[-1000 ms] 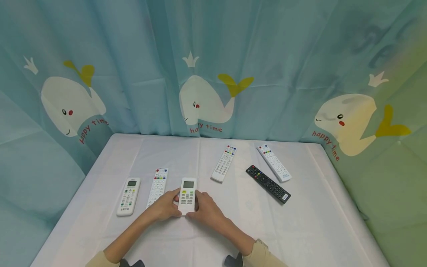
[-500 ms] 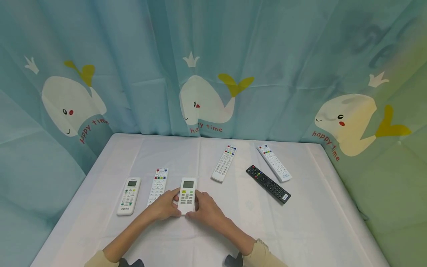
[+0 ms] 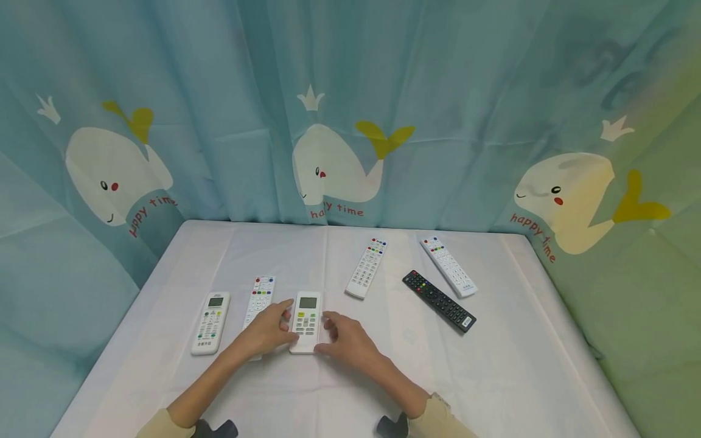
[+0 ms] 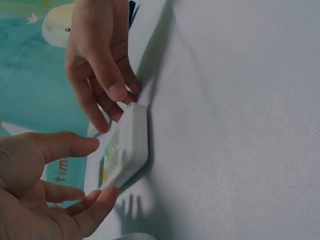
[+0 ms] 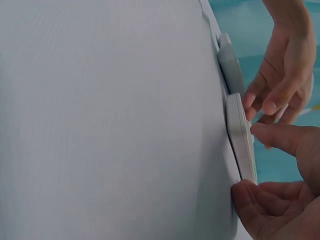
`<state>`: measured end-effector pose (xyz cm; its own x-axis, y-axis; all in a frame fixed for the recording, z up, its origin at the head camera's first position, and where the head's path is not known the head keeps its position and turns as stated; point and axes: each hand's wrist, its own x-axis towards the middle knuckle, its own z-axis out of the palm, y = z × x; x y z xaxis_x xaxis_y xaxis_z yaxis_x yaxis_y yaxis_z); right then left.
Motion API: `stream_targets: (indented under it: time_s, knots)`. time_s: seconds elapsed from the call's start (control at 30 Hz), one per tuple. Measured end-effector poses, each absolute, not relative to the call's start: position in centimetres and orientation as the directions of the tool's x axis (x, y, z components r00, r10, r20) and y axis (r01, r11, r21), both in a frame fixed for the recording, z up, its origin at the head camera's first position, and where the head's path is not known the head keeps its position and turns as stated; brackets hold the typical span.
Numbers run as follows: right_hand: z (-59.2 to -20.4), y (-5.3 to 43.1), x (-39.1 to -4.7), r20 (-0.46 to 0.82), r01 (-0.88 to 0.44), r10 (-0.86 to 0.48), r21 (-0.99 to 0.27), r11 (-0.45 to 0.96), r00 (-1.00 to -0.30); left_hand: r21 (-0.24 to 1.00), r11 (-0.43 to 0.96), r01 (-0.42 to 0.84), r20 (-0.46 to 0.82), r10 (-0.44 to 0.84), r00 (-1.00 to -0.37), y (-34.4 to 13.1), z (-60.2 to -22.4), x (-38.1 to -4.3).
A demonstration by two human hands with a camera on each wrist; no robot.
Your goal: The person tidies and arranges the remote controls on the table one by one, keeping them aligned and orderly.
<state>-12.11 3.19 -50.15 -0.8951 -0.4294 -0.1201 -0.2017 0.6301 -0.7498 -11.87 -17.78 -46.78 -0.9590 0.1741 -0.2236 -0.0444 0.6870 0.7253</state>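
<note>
While our left hand (image 3: 265,331) and right hand (image 3: 347,342) flank this white remote (image 3: 305,323), fingers (image 4: 75,145) totally loose, we're reading "happy time" on the curtain (image 3: 465,91).

Head view bright; 2 wrist views dimmer, soft shadows (image 4: 152,207).

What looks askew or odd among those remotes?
I see no damage or spills. The black remote on the right stands out: the only dark one, lying slanted beside a similarly slanted white remote.
</note>
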Motion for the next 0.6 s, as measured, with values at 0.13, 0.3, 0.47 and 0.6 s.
stream_targets:
  time_s: [0.13, 0.3, 0.47, 0.6]
  knots:
    - [-50.0, 4.0, -12.4, -0.112, -0.195, -0.41, -0.748, 0.634, -0.905, 0.733, 0.68, -0.025, -0.201, 0.181, -0.963, -17.5, -46.5, -11.9]
    - [-49.7, 5.2, -12.8, -0.097, -0.167, -0.365, -0.761, 0.627, -0.926, 0.734, 0.679, 0.01, -0.158, 0.185, -0.97, -17.0, -46.4, -12.3]
    - [-49.3, 6.3, -13.4, -0.085, -0.128, -0.309, -0.785, 0.607, -0.947, 0.757, 0.651, 0.057, -0.117, 0.221, -0.968, -16.7, -46.4, -13.0]
    - [-49.0, 7.3, -14.0, -0.068, -0.118, -0.281, -0.797, 0.593, -0.957, 0.769, 0.636, 0.071, -0.115, 0.246, -0.962, -16.3, -46.2, -13.5]
